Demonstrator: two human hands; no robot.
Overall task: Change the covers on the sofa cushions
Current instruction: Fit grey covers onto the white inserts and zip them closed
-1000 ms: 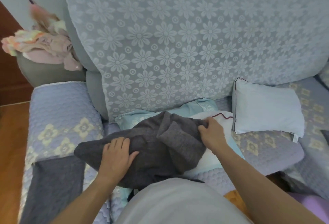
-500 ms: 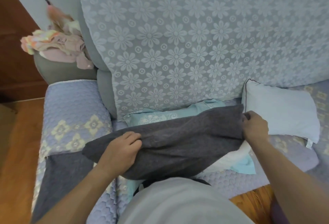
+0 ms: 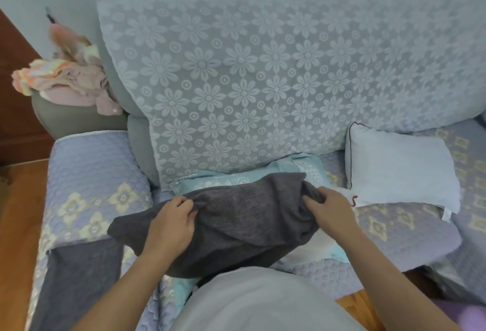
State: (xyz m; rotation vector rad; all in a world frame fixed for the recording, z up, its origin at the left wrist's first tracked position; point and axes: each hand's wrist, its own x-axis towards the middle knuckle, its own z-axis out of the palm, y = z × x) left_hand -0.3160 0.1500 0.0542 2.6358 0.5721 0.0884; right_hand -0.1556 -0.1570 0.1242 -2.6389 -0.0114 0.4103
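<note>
A dark grey cover (image 3: 244,220) lies bunched over a white cushion (image 3: 318,242) on the sofa seat in front of me. My left hand (image 3: 171,222) grips the cover's upper left edge with curled fingers. My right hand (image 3: 328,209) pinches the gathered fabric at its right end. A light blue patterned cover (image 3: 236,179) lies under and behind the cushion. A bare white cushion with dark red piping (image 3: 397,167) leans at the right against the sofa back.
The sofa back carries a lace flower throw (image 3: 263,80). A quilted lilac pad covers the left armrest (image 3: 89,180), with a dark grey cloth (image 3: 79,278) draped over it. Pink clothes (image 3: 68,80) pile at the far left. Wooden floor (image 3: 15,238) shows left.
My right hand has come back left, bunching the grey cover that it had stretched out to the right. My left hand has shifted its grip on the upper edge.
</note>
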